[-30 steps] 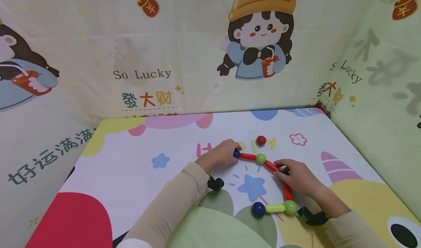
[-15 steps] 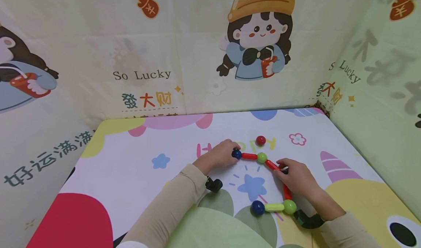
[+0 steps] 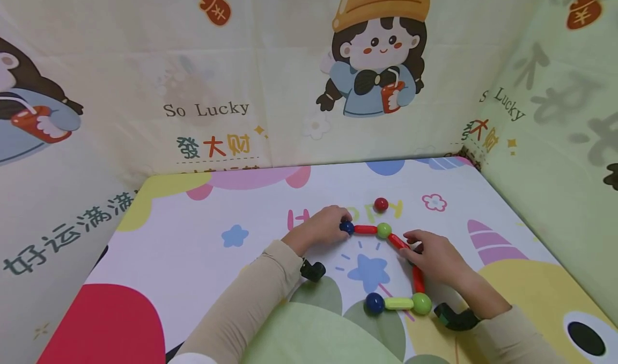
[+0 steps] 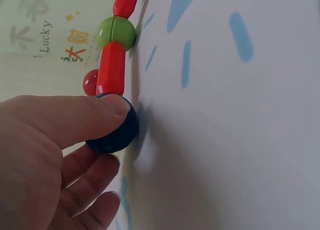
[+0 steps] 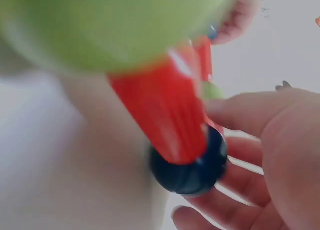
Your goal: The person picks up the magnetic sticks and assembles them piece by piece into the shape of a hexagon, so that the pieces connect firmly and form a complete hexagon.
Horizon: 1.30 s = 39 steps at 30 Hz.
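A bent chain of toy balls and rods lies on the table. My left hand (image 3: 322,225) pinches the dark blue ball (image 4: 117,130) at its far left end, thumb on top. From there a red rod (image 3: 365,229) leads to a green ball (image 3: 383,230), then to another red rod (image 3: 397,241). My right hand (image 3: 439,256) holds the chain at its corner, fingers curled around another dark blue ball (image 5: 192,172) and thumb by the second rod. A third red rod (image 3: 418,281) runs nearer to a green ball (image 3: 422,304), a yellow-green rod (image 3: 398,304) and a dark blue ball (image 3: 374,303).
A loose red ball (image 3: 381,205) lies behind the chain. The tabletop (image 3: 183,246) carries printed cartoon shapes. Printed cloth (image 3: 289,58) hangs along the back and both sides. Each wrist wears a black camera, the left camera (image 3: 313,270) and the right camera (image 3: 456,317).
The head view has drifted slightly. Both hands stay on the same parts of the chain; the right fingers have shifted a little, and less of the corner ball shows.
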Tool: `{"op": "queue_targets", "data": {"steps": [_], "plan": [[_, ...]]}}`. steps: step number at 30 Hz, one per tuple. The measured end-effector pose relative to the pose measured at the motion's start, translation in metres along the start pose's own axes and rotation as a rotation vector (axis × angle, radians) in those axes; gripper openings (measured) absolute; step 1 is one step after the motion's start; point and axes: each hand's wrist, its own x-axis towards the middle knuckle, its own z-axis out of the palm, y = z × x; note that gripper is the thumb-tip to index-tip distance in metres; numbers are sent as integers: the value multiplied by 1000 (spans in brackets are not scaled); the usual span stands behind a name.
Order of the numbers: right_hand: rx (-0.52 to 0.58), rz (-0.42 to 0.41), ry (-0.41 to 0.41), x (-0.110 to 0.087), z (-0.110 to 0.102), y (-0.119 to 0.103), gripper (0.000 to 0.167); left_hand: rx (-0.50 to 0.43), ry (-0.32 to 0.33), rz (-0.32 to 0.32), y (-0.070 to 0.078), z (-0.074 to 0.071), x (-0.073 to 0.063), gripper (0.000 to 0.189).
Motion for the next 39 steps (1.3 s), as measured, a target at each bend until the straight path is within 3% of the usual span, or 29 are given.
{"op": "queue_targets", "data": {"steps": [5, 17, 28, 34, 39], "plan": [[35, -69, -51, 8, -8, 4, 44, 3, -9, -4, -2, 0, 0, 39], [3, -129, -187, 37, -21, -4, 44, -31, 7, -17, -10, -1, -4, 41], [-19, -259, -216, 45, -13, -5, 48, -31, 67, 45, -25, -14, -29, 39], [-40, -249, -220, 44, -11, -4, 50, -56, 85, 23, -36, -20, -41, 37], [-63, -236, -205, 42, -11, -3, 50, -23, 91, 20, -47, -23, -49, 35]]}}
